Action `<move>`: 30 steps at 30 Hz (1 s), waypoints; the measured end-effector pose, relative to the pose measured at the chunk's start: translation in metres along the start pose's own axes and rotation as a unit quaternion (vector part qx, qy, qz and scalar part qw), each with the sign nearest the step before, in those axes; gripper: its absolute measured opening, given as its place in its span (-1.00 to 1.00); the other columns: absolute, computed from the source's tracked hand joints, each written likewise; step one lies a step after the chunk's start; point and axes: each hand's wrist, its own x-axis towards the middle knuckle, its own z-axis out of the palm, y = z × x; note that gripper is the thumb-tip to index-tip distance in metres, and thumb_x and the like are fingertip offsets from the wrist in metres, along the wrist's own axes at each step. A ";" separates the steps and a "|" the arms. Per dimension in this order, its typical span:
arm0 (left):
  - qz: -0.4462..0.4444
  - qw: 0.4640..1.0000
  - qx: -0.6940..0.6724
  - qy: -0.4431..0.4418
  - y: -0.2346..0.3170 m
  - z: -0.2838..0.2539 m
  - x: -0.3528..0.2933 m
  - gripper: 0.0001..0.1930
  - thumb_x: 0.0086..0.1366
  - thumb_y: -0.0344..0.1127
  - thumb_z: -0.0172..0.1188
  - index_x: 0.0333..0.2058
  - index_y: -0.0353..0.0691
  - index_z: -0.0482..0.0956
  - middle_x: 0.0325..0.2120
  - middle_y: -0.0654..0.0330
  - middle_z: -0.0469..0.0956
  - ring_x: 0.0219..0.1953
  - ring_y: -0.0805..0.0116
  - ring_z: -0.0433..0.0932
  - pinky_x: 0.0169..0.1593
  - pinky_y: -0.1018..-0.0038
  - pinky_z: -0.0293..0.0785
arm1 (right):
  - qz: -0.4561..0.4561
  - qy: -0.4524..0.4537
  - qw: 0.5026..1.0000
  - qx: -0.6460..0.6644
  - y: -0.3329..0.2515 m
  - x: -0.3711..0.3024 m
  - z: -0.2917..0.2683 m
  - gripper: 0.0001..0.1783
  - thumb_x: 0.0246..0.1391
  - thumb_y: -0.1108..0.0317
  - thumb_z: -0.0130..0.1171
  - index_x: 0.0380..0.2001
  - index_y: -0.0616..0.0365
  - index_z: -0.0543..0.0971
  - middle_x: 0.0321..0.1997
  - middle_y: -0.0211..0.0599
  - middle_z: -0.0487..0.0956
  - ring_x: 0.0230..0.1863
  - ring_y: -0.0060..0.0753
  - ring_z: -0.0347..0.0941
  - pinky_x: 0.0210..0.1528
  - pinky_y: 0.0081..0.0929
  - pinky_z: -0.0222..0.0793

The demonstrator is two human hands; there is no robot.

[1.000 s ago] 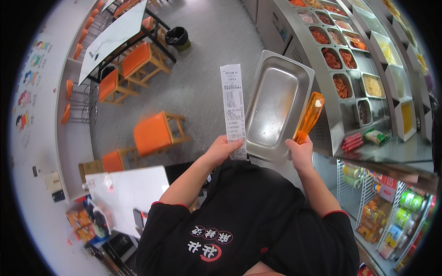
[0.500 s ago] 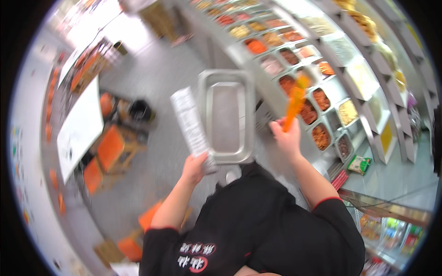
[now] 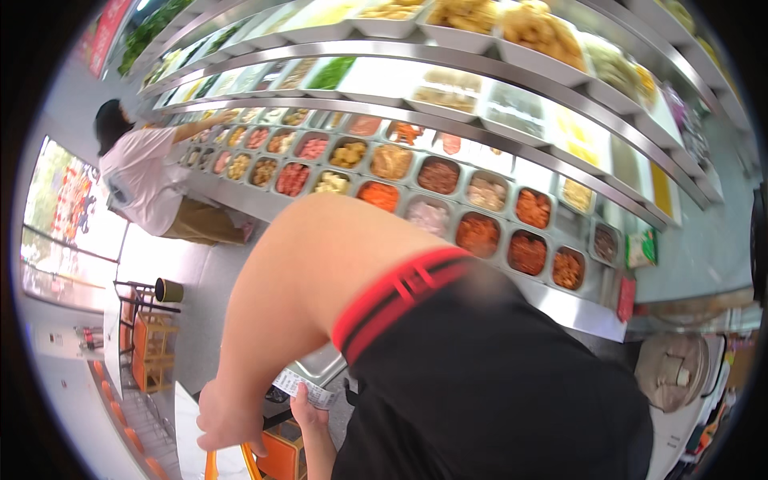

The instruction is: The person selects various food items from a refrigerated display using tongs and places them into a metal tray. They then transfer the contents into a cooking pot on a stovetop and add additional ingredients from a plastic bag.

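Observation:
My bare right arm, with a black, red-edged sleeve, stretches across the middle of the picture and bends down to the lower left. There my right hand is closed on a pair of orange tongs; the lower picture edge cuts off their ends. My left hand lies just right of it, its thumb pressed on a white printed paper slip. Beside the slip, partly covered by my right arm, shows a metal pan. Whether my left hand grips the pan too is hidden.
A counter of metal food tubs runs across the view, with shelves of white food trays above. A person in a white shirt reaches to its far left end. Orange-seated stools and a white table stand left. A beige lidded appliance is at right.
My view has turned toward the counter and shelves. My right hand has swung across to the left with the tongs, its arm now covering most of the pan. The other person has come into view.

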 end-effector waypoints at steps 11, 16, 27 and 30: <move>-0.088 0.990 0.100 0.050 0.129 -0.003 0.220 -0.71 0.37 -0.46 0.10 0.04 -0.41 0.48 -0.07 0.07 0.60 -0.06 0.21 0.62 0.07 0.25 0.54 | 0.597 0.348 0.693 0.206 0.202 -0.129 -0.042 -0.19 0.20 -0.05 0.15 0.34 0.21 0.19 0.25 0.11 0.38 0.21 -0.10 0.43 0.25 -0.27 0.32; -0.166 0.972 0.165 -0.035 0.186 0.042 0.340 -0.70 0.35 -0.47 0.13 0.03 -0.42 0.50 -0.05 0.06 0.61 -0.06 0.22 0.63 0.06 0.28 0.55 | 0.823 0.339 0.443 0.113 0.255 -0.266 -0.051 -0.48 0.17 0.18 -0.03 0.05 0.40 0.38 -0.47 -0.18 0.56 -0.47 -0.30 0.53 -0.41 -0.32 0.45; -0.243 0.938 0.188 -0.160 0.213 0.202 0.510 -0.77 0.36 -0.48 0.12 -0.05 -0.44 0.53 -0.12 0.06 0.63 -0.13 0.25 0.65 -0.02 0.32 0.59 | 0.879 0.241 0.372 0.176 0.430 -0.401 -0.123 -0.59 0.19 0.20 -0.09 -0.36 0.42 0.51 -0.59 -0.05 0.54 -0.66 -0.26 0.46 -0.54 -0.26 0.41; -0.277 0.925 0.199 -0.164 0.225 0.225 0.537 -0.76 0.37 -0.49 0.12 -0.03 -0.44 0.53 -0.11 0.06 0.63 -0.12 0.26 0.65 -0.01 0.32 0.59 | 0.884 0.234 0.360 0.184 0.451 -0.410 -0.123 -0.63 0.18 0.24 -0.08 -0.36 0.41 0.51 -0.62 -0.11 0.52 -0.65 -0.27 0.48 -0.53 -0.28 0.42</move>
